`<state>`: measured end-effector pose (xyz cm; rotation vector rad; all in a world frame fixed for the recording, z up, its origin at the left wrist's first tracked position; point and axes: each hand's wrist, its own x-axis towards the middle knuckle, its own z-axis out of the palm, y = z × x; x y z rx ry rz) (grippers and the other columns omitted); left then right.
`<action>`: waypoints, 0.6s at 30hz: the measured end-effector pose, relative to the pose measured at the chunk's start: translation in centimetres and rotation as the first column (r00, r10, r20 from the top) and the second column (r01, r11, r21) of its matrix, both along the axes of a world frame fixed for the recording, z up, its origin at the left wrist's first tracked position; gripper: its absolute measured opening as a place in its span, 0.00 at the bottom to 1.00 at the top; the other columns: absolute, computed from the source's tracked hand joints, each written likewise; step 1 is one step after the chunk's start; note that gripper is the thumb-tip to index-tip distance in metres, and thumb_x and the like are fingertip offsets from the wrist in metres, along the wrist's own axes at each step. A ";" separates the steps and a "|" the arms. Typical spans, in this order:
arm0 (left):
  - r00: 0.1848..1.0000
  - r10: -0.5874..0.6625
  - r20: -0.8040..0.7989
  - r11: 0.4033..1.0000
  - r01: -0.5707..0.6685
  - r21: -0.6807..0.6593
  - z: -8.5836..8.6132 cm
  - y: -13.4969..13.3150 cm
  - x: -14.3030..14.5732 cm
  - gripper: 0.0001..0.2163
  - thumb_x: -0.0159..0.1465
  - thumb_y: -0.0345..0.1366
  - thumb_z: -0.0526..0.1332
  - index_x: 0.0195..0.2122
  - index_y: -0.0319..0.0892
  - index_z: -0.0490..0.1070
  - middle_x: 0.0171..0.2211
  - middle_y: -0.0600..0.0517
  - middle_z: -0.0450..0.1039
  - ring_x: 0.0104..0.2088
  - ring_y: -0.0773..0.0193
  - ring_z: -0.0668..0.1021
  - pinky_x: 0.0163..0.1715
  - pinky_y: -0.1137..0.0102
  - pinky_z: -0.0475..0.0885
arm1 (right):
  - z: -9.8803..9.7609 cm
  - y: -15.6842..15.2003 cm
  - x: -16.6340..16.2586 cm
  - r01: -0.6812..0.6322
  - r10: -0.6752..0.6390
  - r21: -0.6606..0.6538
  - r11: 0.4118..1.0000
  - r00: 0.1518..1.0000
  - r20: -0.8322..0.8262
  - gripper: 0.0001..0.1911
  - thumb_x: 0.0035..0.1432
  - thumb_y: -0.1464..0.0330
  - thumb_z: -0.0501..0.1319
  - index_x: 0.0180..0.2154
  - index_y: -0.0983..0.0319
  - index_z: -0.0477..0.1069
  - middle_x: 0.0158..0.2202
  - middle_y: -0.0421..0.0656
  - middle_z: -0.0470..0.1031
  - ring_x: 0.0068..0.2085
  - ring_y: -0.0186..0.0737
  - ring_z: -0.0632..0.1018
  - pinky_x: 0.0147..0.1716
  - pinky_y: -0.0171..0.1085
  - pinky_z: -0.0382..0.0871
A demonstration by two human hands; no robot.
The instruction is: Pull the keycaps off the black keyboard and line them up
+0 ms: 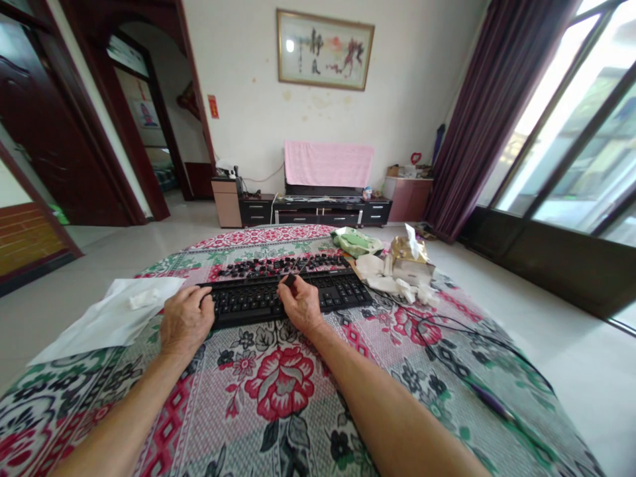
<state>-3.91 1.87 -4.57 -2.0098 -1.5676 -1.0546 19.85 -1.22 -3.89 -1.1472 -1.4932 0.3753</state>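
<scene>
A black keyboard lies on the flowered tablecloth in front of me. My left hand is closed around its left end, the fingers over the edge. My right hand is over the middle of the keyboard, pinching the black handle of what looks like a wire keycap puller. Thin metal wires stick up from that handle, pointing away from the keys. Behind the keyboard, many loose black keycaps lie in a long spread. The right hand's fingertips partly hide the keys below them.
White paper with a crumpled tissue lies at the left. A gold tissue box, a green cloth or bag and crumpled tissues are at the right. Black cable runs over the tablecloth near a purple-and-green tool.
</scene>
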 end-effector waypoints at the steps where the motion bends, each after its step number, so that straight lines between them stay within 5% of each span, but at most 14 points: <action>1: 1.000 0.006 -0.009 1.000 -0.006 -0.007 0.0 0.0 0.0 0.16 0.60 0.37 0.49 0.37 0.37 0.75 0.39 0.43 0.74 0.40 0.54 0.74 0.47 0.61 0.67 | 0.0 0.0 0.0 0.003 -0.003 0.001 1.000 1.000 0.002 0.11 0.57 0.62 0.52 0.31 0.61 0.69 0.23 0.39 0.71 0.24 0.32 0.69 0.26 0.29 0.62; 18: 0.995 0.098 0.017 0.994 -0.097 -0.059 0.2 -0.6 0.3 0.13 0.57 0.36 0.52 0.34 0.41 0.76 0.39 0.47 0.75 0.39 0.56 0.75 0.44 0.63 0.69 | -0.1 0.2 -0.1 0.030 -0.030 -0.004 1.000 1.000 -0.003 0.12 0.56 0.62 0.53 0.31 0.62 0.70 0.22 0.39 0.71 0.23 0.31 0.69 0.25 0.29 0.61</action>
